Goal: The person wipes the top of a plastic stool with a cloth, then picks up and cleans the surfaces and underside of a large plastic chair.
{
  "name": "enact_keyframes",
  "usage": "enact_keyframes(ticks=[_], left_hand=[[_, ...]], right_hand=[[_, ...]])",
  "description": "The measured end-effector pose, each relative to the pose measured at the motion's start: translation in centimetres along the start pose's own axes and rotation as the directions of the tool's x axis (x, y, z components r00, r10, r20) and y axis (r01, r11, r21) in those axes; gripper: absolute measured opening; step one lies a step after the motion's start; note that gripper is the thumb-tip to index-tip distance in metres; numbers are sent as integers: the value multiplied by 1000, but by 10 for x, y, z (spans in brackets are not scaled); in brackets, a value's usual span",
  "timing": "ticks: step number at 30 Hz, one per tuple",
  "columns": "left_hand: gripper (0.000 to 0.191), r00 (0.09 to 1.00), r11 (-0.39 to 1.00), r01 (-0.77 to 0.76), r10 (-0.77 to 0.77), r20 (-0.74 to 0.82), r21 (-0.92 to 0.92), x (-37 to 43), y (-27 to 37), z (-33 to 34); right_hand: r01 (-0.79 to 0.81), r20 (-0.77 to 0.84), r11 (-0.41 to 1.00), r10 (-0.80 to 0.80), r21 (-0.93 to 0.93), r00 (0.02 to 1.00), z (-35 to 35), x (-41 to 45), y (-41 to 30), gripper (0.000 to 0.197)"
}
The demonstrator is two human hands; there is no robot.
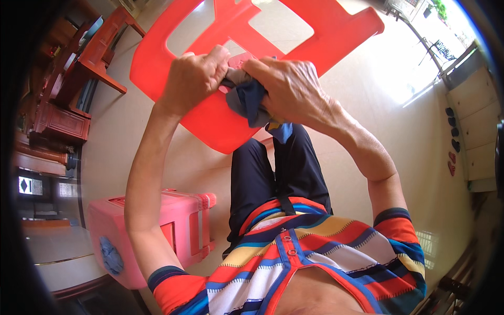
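A red plastic chair (204,122) with large openings lies before me, above my knees. Over it, my left hand (199,76) is closed in a fist at the left end of a bunched grey and blue cloth (252,100). My right hand (293,88) grips the same cloth from the right, and the cloth hangs down between the hands with a blue and yellow end near my knee. The fingertips of both hands are mostly hidden. Something pink shows behind the cloth, too covered to name.
A pink plastic stool (145,220) lies on its side at lower left, with a crumpled blue cloth (111,255) on it. Red wooden furniture (94,59) stands at the far left. Several shoes (453,126) line the right wall beside pale cabinets (478,118).
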State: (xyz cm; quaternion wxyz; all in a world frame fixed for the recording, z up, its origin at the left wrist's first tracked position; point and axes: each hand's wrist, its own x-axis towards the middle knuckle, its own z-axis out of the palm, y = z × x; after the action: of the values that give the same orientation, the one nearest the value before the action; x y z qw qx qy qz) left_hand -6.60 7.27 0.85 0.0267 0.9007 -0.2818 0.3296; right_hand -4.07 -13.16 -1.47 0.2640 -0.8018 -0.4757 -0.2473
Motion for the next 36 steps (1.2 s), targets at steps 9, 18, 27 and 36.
enact_keyframes(ticks=[9,18,27,36], left_hand=[[15,907,818,415,-405,115,-398,0,-30,19],[23,902,865,427,-388,188,-263,2,-98,41],[25,836,696,538,-514,193,-476,8,-93,49],[25,829,804,556,-515,218,-211,11,-90,57]], right_hand=[[154,11,988,-154,3,988,-2,30,19,24],[271,-43,953,-279,-137,959,43,33,-15,38],[-45,-345,816,-193,-577,918,-40,13,195,59],[-36,-511,934,-162,-356,844,19,18,125,33]])
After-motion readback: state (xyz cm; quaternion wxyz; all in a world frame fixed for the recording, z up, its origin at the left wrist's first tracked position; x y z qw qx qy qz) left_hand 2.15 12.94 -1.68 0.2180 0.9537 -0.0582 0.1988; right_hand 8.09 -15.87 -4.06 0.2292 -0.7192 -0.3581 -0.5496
